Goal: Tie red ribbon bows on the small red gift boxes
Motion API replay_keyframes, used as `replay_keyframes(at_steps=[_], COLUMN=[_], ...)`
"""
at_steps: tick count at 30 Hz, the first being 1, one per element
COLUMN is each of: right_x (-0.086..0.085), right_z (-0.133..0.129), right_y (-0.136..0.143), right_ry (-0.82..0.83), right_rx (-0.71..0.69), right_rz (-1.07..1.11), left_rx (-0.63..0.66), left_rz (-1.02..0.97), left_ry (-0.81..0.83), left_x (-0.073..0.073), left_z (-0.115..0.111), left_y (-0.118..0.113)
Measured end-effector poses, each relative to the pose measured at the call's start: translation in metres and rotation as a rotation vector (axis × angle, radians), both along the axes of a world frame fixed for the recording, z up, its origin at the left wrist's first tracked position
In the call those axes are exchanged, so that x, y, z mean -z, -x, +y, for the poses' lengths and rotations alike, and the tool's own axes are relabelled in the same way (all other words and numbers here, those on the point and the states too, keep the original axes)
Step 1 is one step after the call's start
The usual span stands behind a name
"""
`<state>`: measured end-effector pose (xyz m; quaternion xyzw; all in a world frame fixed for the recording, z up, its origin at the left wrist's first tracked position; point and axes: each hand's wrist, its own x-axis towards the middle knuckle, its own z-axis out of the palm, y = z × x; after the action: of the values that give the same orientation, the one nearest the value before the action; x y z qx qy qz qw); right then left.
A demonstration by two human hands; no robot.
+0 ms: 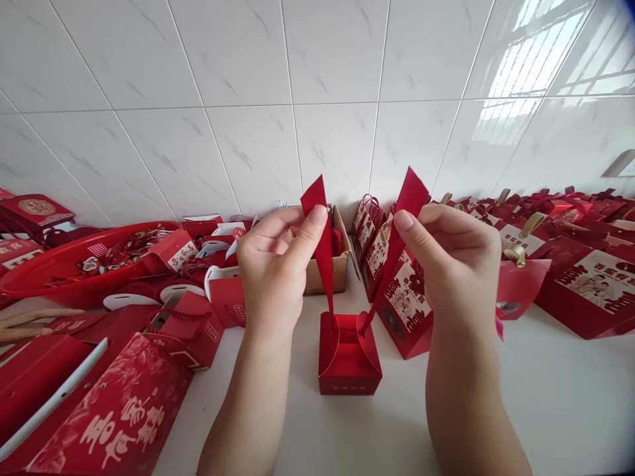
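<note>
A small red gift box (350,385) stands upright on the white table, its curved top flaps raised and part of the inside showing. Out of the holes in its top run the two ends of a red ribbon (328,277), spread apart in a V. My left hand (278,254) pinches one ribbon end between thumb and fingers, with the slanted tip poking up above the thumb. Its other end is pinched the same way in my right hand (441,254). Both hands are raised above the box, one on each side of it.
Red gift bags (404,301) stand behind and to the right. An opened cardboard box (317,277) sits by the tiled wall. At left are a red plastic basket (30,284) of small packets, several red boxes (191,330) and a large printed red box (124,410).
</note>
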<state>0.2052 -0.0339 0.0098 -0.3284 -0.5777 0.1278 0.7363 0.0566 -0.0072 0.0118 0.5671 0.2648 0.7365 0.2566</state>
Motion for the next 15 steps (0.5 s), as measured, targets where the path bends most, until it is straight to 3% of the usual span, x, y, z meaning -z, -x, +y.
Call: replay_keyframes(at_steps=[11, 15], right_x=[0.0006, 0.0009], right_z=[0.0001, 0.0002], right_y=[-0.0021, -0.0028], right_ry=[0.010, 0.047], right_rx=[0.018, -0.031], right_rz=[-0.023, -0.026], left_rx=[-0.050, -0.012], left_rz=[0.010, 0.026], left_ry=[-0.029, -0.056], left_x=[0.0004, -0.0001], left_z=[0.0006, -0.0002], left_y=[-0.0014, -0.0004])
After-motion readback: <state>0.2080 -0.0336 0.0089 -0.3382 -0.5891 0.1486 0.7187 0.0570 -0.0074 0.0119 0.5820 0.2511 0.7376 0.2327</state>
